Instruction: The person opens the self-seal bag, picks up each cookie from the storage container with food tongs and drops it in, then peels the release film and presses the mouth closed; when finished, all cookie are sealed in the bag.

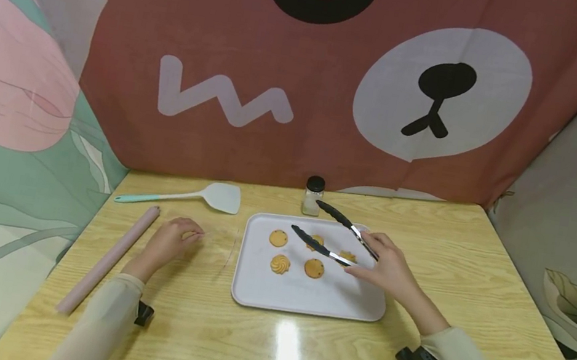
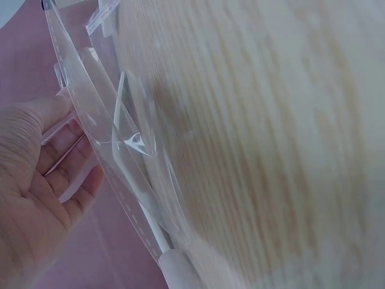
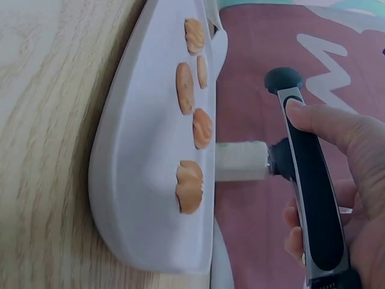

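Observation:
My left hand [image 1: 167, 244] pinches the edge of a clear plastic bag [image 2: 96, 114] between thumb and fingers, beside the tray's left edge. My right hand [image 1: 388, 268] grips a pair of black-and-silver tongs [image 1: 336, 213], whose two arms are spread apart over the white tray [image 1: 304, 297]. Several cookies lie on that tray: a swirl-shaped cookie [image 1: 280, 264] at front left, a round cookie [image 1: 278, 238] behind it and another round cookie [image 1: 314, 268] to its right. The tongs partly cover a ridged cookie [image 1: 348, 256] at the right and one at the back.
A glass jar [image 1: 312, 199] with a black lid stands behind the tray. At the back left lies a spatula [image 1: 221, 197] with a mint handle. A long pink rod [image 1: 111, 259] lies left of my left hand. A printed cloth [image 1: 291, 162] hangs behind the wooden table [image 1: 219, 344].

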### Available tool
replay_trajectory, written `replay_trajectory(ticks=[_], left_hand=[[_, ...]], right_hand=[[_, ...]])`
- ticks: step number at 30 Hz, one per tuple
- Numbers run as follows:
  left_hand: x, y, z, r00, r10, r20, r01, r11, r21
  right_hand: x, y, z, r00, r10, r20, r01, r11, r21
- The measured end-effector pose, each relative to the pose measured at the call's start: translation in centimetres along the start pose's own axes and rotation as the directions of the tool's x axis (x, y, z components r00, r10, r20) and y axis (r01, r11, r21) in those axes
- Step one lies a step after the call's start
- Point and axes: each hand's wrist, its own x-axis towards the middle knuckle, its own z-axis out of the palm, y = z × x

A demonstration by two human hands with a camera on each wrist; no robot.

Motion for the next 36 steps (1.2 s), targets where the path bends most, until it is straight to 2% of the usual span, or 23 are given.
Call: replay_trajectory(ticks=[9, 15, 25, 36], left_hand=[[0.1, -0.1, -0.2, 1.000, -0.020, 0.012, 0.020, 1.000, 0.001], [0.1, -0.1, -0.2, 1.000, -0.016, 0.007, 0.016, 1.000, 0.003], [0.1, -0.1, 0.1, 1.000, -0.017, 0.010, 0.017, 1.000, 0.010], [0.0, -0.1, 0.2, 1.000, -0.025, 0.013, 0.025, 1.000, 0.000]], right_hand=[[1.9, -0.5, 1.1, 0.991, -0.052, 0.124, 0.054, 0.998, -0.013], [3.2, -0.7, 1.5, 0.972, -0.082, 0.219, 0.087, 0.996, -0.012], [5.0, -1.2, 2.0, 0.944, -0.139, 0.298, 0.146, 0.989, -0.003], [6.4, -1.4, 2.6, 0.908, -0.076, 0.412, 0.091, 0.996, -0.016]])
